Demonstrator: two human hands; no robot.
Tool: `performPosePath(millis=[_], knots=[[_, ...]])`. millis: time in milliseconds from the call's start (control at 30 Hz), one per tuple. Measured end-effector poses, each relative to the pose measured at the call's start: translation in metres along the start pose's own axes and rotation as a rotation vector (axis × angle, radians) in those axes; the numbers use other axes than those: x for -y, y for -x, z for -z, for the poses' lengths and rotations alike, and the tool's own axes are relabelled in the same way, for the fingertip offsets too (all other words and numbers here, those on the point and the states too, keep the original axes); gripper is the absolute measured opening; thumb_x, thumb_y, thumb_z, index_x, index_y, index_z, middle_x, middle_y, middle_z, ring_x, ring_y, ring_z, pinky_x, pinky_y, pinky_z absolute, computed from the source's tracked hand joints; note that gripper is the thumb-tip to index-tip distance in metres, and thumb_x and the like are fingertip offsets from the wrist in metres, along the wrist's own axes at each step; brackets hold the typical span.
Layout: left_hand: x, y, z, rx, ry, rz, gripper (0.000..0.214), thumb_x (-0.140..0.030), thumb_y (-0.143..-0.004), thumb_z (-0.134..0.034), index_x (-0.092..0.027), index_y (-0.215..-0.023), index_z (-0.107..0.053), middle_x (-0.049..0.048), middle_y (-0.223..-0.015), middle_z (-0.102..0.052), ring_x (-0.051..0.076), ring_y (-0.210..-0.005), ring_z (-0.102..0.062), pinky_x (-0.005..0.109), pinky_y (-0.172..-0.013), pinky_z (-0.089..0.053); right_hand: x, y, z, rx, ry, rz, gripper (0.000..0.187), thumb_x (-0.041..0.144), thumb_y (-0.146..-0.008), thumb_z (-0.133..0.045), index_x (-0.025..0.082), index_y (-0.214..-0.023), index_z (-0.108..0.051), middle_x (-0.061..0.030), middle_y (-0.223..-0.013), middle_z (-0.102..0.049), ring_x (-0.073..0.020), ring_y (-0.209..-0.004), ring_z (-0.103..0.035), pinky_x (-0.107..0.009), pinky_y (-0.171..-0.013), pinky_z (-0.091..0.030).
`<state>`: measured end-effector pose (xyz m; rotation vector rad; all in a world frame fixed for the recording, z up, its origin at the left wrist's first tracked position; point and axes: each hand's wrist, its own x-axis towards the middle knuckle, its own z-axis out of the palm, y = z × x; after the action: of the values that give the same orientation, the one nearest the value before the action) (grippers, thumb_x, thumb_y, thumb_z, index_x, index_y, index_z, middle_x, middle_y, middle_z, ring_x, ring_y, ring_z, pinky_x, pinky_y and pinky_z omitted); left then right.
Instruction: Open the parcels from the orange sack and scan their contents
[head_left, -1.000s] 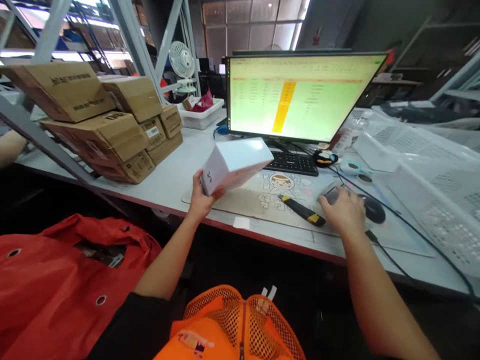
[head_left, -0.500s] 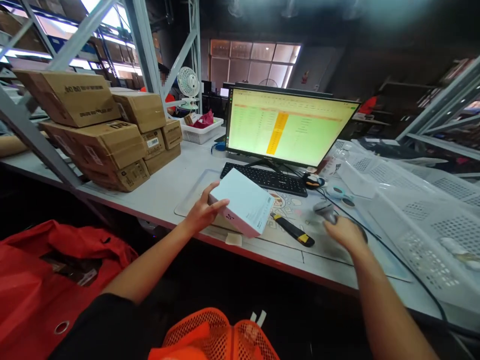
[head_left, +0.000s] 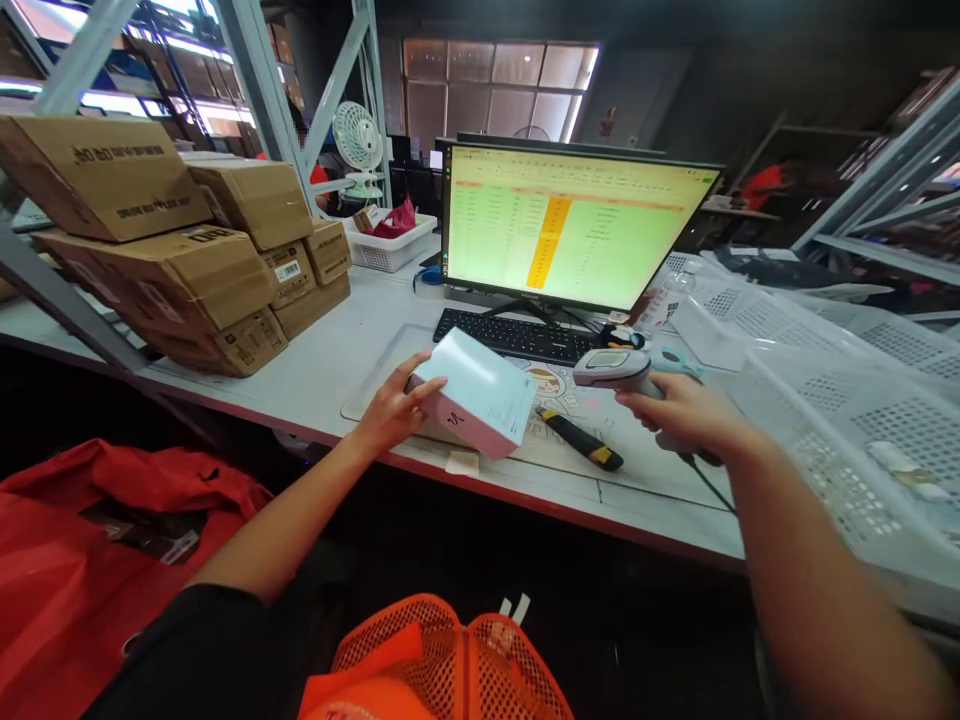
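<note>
My left hand (head_left: 397, 408) grips the left end of a small white box (head_left: 480, 385), thumb on its top face and fingers at the far edge. The box is tilted above the desk mat, its pinkish side with a dark mark facing me. My right hand (head_left: 682, 412) is wrapped round the handle of a grey-and-white barcode scanner (head_left: 615, 368), held above the mat with its head pointing left toward the box. Between the two lies a black-and-yellow utility knife (head_left: 581, 440), flat on the mat. A cable runs down from the scanner's handle.
Behind the box are a keyboard (head_left: 517, 337) and a monitor (head_left: 577, 225) showing a spreadsheet. Brown cartons (head_left: 157, 275) are stacked at left beside a metal post. White perforated baskets (head_left: 847, 430) fill the right side. A red bag (head_left: 112, 560) lies below the desk at left.
My right hand has lifted the scanner from low over the mat and turned its head toward the box. My left hand still holds the box in nearly the same place. The view has shifted slightly.
</note>
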<state>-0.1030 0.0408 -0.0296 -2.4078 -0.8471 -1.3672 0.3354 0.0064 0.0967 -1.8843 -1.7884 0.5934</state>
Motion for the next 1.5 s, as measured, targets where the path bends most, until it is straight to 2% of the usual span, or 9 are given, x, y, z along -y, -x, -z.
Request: performPosePath(millis=[133,300,433,500,633,933,1167,1300,1500], knots=[[0.006,0.014,0.006,-0.092,0.128,0.18,0.09,-0.018,-0.083,-0.078,-0.032,-0.157,-0.028,0.0147,-0.148,-0.055,0.029,-0.139,-0.056,0.049,-0.113,-0.051,-0.039,-0.023,-0.033,-0.082,0.424,-0.186,0.029,0.041,-0.094,-0.06,0.015,-0.105,-0.07,-0.0127,-0.095,-0.075,-0.0278,-0.088,-0.073,-0.034,-0.073,-0.055],[0.01,0.036,-0.002,-0.286,0.285,0.708,0.103,-0.046,-0.07,-0.089,-0.024,-0.154,-0.033,0.016,-0.144,-0.056,0.03,-0.134,-0.059,0.045,-0.114,-0.048,-0.066,-0.022,-0.06,-0.186,0.608,-0.364,0.047,0.033,-0.095,-0.055,0.003,-0.131,-0.061,-0.0271,-0.118,-0.069,-0.0391,-0.112,-0.068,-0.046,-0.09,-0.054],[0.012,0.042,-0.009,-0.175,0.4,1.031,0.084,-0.051,-0.069,-0.085,-0.02,-0.139,-0.052,0.0135,-0.128,-0.067,0.03,-0.121,-0.066,0.043,-0.105,-0.054,-0.048,-0.028,-0.066,-0.381,0.637,-0.254,0.056,0.034,-0.1,-0.045,0.0,-0.142,-0.055,-0.031,-0.136,-0.059,-0.0426,-0.129,-0.057,-0.052,-0.103,-0.047],[0.014,0.04,-0.01,-0.091,0.377,1.095,0.074,-0.053,-0.069,-0.083,-0.02,-0.13,-0.057,0.0112,-0.119,-0.071,0.03,-0.112,-0.069,0.044,-0.1,-0.056,-0.032,-0.046,-0.07,-0.331,0.588,-0.131,0.055,0.029,-0.101,-0.041,0.005,-0.15,-0.05,-0.0254,-0.132,-0.065,-0.0371,-0.124,-0.061,-0.048,-0.104,-0.047],[0.014,0.038,-0.01,-0.022,0.323,1.122,0.074,-0.052,-0.068,-0.083,-0.021,-0.129,-0.057,0.0115,-0.119,-0.072,0.03,-0.111,-0.069,0.044,-0.098,-0.056,-0.009,-0.102,-0.091,-0.027,0.508,-0.038,0.053,0.028,-0.093,-0.06,0.022,-0.146,-0.059,-0.012,-0.119,-0.074,-0.0289,-0.11,-0.068,-0.036,-0.097,-0.051],[0.018,0.043,-0.013,-0.059,0.278,1.079,0.07,-0.052,-0.067,-0.086,-0.021,-0.124,-0.062,0.0115,-0.119,-0.07,0.032,-0.115,-0.066,0.046,-0.101,-0.053,0.016,-0.148,-0.112,-0.031,0.42,-0.066,0.048,0.02,-0.092,-0.06,0.01,-0.138,-0.066,-0.0252,-0.131,-0.067,-0.0376,-0.125,-0.062,-0.049,-0.107,-0.047],[0.02,0.049,-0.01,-0.057,0.401,0.969,0.079,-0.057,-0.067,-0.085,-0.019,-0.131,-0.059,0.0127,-0.121,-0.069,0.032,-0.117,-0.065,0.049,-0.103,-0.053,0.088,-0.106,-0.1,0.073,0.173,0.388,0.071,0.044,-0.097,-0.065,0.028,-0.161,-0.04,-0.0086,-0.154,-0.054,-0.0212,-0.124,-0.063,-0.033,-0.104,-0.052],[0.024,0.053,-0.011,-0.061,0.331,0.847,0.081,-0.062,-0.067,-0.082,-0.017,-0.13,-0.059,0.0139,-0.12,-0.066,0.034,-0.117,-0.065,0.052,-0.104,-0.053,0.127,-0.052,-0.123,0.149,0.29,0.811,0.103,0.042,-0.07,-0.093,0.021,-0.158,-0.044,-0.0151,-0.15,-0.055,-0.0356,-0.127,-0.058,-0.051,-0.105,-0.053],[0.006,0.05,-0.006,-0.017,0.103,0.736,0.094,-0.072,-0.074,-0.067,-0.015,-0.146,-0.049,0.0191,-0.142,-0.056,0.043,-0.123,-0.06,0.063,-0.108,-0.05,0.121,0.0,-0.116,-0.056,0.485,0.681,0.075,0.041,-0.075,-0.088,0.031,-0.142,-0.058,0.0013,-0.134,-0.067,-0.0248,-0.119,-0.061,-0.039,-0.105,-0.053]])
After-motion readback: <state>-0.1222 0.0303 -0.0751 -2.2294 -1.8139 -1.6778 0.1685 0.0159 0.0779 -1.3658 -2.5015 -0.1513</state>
